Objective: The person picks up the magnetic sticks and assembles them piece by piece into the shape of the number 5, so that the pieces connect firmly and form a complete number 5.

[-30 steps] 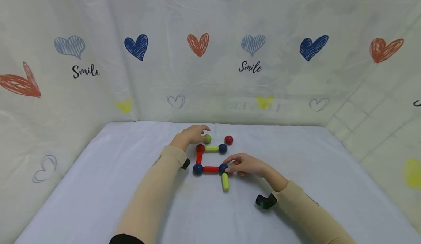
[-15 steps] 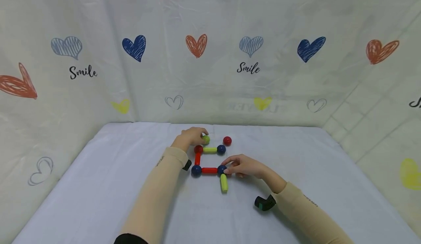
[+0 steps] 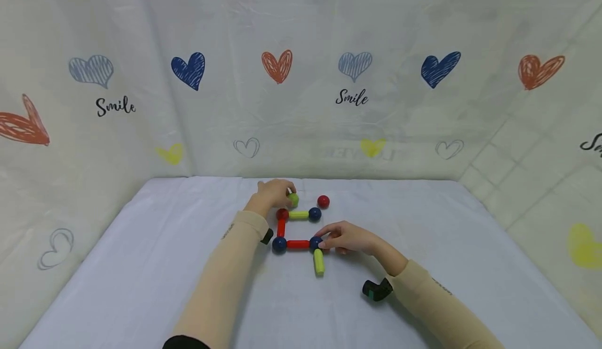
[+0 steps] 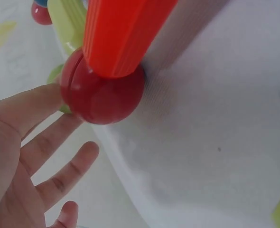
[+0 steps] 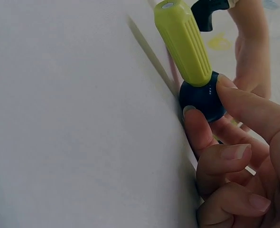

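My left hand (image 3: pixel 274 192) pinches a light green ball (image 3: pixel 294 199) at the back of the layout. In the left wrist view the green ball (image 4: pixel 54 75) is mostly hidden behind a red ball (image 4: pixel 104 92) joined to a red stick (image 4: pixel 126 33). My right hand (image 3: pixel 350 235) holds a dark blue ball (image 5: pixel 204 97) between thumb and fingertips. From that ball a yellow-green stick (image 5: pixel 185 45) juts toward the front. A red stick (image 3: pixel 298 244) links it to another blue ball (image 3: pixel 279 244) at the left corner. A bit of red shows under the right fingers.
A loose red ball (image 3: pixel 323 201) lies at the back right of the layout. Nearby, a blue ball (image 3: pixel 314 213) ends the back yellow-green stick (image 3: pixel 298 215). White cloth (image 3: pixel 414 223) covers the table, with a heart-printed curtain (image 3: pixel 301 129) behind.
The left thumb and index finger have come together on the green ball. My right hand stays on the blue ball, and the head view shifts slightly.
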{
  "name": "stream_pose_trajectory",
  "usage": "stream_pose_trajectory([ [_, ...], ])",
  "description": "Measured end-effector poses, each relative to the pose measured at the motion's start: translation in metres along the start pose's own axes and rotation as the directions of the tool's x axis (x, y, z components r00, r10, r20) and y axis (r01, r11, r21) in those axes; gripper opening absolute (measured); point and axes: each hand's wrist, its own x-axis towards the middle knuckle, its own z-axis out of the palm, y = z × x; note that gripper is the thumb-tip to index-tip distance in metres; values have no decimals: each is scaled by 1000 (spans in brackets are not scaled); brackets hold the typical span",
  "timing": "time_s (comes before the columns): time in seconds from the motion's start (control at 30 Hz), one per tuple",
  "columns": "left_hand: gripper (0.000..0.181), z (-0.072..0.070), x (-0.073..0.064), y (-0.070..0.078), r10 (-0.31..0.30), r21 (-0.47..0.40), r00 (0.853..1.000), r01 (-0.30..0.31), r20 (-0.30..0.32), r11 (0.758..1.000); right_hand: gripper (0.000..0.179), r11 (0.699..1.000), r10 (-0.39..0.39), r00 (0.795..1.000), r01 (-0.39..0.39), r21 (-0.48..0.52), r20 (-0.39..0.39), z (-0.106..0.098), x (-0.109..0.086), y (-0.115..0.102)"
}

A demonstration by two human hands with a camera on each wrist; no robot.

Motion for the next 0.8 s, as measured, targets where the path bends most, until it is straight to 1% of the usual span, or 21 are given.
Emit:
stream_pose_trajectory([
  [0.23,36,-9,-6,-5,83,48,996,-81,-39,996,36,1000,14,1000,-14,1,3,-1,-1,-1],
  [0.43,35,-12,-16,-4,143,54,988,-140,-55,989,35,1000,19,1000,-19,-1,-8,-2,-3,-3],
  [0.67,36,-9,-34,-6,175,47,984,-174,-37,984,35,1000,11,1000,-11,15,7,0,-2,-2],
  [0.8,36,-9,-42,-10,192,39,980,-190,-48,981,35,1000,4,1000,-4,10,3,-1,-3,-3],
])
